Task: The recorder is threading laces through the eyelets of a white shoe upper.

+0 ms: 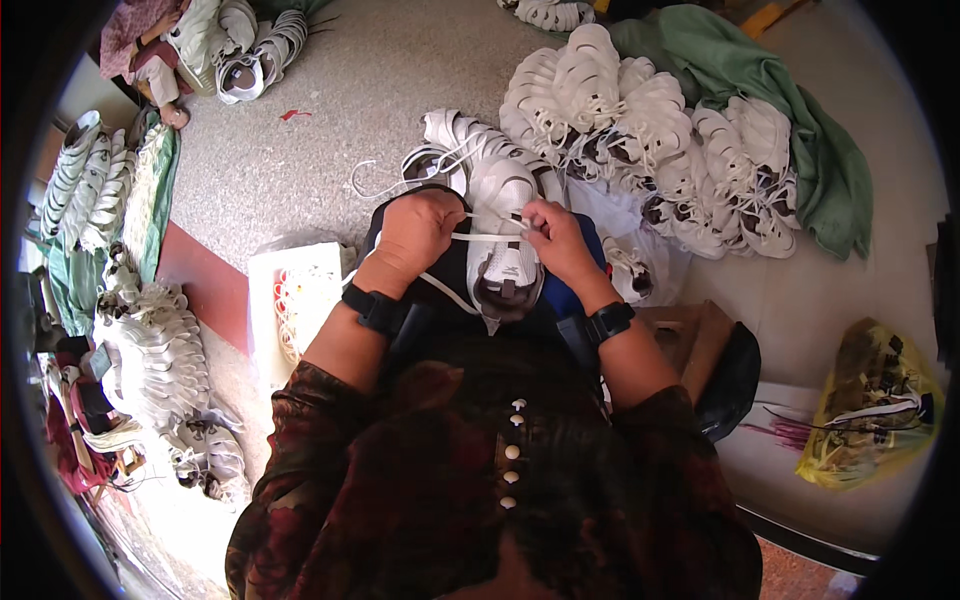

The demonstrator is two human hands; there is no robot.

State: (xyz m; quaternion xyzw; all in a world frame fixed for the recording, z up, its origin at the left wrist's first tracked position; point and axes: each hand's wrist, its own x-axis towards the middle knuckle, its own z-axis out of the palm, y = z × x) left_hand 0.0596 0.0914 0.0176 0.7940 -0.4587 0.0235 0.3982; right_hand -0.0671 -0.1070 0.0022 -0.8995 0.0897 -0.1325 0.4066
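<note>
A white sneaker [502, 190] lies on my lap, its toe pointing away and its heel toward me. White shoelace [488, 238] runs across its tongue between my two hands. My left hand [420, 228] is closed at the shoe's left side, fingers pinched on the lace. On the right side my right hand [560, 240] pinches the lace near the eyelets, thumb and fingers together. A loose lace end curls out to the left beyond the shoe. More white sneakers [455, 135] lie just past it, partly hidden behind it.
Several white sneakers [660, 120] are heaped at the far right beside a green cloth [760, 75]. Stacked white shoe uppers [160, 350] line the left. An open white box [262, 330] holds laces. A yellow bag [870, 410] lies right. Another person [150, 45] sits far left.
</note>
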